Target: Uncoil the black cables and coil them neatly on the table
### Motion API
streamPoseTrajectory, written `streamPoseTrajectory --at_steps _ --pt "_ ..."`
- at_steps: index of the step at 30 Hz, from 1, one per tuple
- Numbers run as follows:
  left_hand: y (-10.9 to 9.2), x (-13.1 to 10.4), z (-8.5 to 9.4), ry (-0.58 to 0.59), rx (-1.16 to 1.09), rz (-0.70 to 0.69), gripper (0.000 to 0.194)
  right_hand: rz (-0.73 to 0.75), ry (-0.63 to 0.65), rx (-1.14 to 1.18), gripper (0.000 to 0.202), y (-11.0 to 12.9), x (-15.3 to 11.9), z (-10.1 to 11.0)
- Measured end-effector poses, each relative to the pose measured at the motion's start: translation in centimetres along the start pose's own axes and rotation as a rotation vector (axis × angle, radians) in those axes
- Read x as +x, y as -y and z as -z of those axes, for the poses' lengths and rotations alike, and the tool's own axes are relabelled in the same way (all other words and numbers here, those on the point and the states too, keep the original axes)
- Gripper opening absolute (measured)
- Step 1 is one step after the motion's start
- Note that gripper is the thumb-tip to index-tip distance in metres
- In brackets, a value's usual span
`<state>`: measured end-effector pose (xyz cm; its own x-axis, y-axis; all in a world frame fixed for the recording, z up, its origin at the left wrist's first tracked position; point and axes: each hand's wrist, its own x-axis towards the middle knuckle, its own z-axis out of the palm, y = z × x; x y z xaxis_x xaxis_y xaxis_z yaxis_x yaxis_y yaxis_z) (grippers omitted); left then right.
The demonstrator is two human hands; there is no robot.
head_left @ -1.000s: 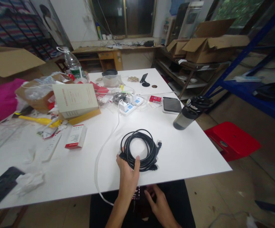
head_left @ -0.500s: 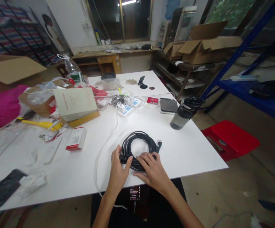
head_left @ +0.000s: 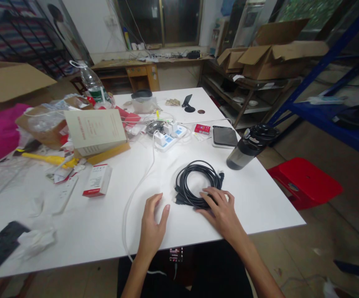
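Note:
A coiled black cable (head_left: pixel 183 184) lies on the white table (head_left: pixel 104 231) in front of me, with a plug end poking out at its right and connectors at its lower left. My right hand (head_left: pixel 224 213) rests over the coil's lower right side, fingers bent on top and thumb at the near edge, gripping it. To the left of the coil, my left hand (head_left: pixel 152 223) is open, thumb and fingers apart, touching nothing but perhaps the tabletop. A white cord (head_left: pixel 126 215) runs beside the left hand.
A tilted black bottle (head_left: pixel 249 147) and a dark-screened device (head_left: pixel 224 136) are at the right. Behind the coil sits a power strip (head_left: pixel 167 142). A red-white box (head_left: pixel 97 181), a booklet (head_left: pixel 95 130) and clutter fill the left. A red stool (head_left: pixel 306 182) stands beyond the right edge.
The coiled cable has shifted right along with my right hand. My left hand has come off the coil and now stands apart from it. The camera view has turned slightly.

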<state>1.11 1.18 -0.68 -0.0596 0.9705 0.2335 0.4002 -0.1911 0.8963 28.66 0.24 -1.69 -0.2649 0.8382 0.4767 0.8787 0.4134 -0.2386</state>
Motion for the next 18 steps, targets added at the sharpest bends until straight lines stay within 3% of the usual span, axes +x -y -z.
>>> streamPoseTrajectory --at_steps 4,7,18 --pt "0.1 0.1 0.1 -0.017 -0.069 0.049 0.028 -0.164 -0.084 -0.05 0.086 -0.6 -2.2 0.7" --pt "0.1 0.2 0.3 -0.022 -0.106 0.087 0.026 -0.214 -0.147 -0.025 0.098 -0.8 -3.1 1.0" --pt "-0.8 0.5 0.7 -0.087 -0.25 0.212 0.031 -0.281 -0.232 0.117 0.092 -0.4 -2.9 1.6"
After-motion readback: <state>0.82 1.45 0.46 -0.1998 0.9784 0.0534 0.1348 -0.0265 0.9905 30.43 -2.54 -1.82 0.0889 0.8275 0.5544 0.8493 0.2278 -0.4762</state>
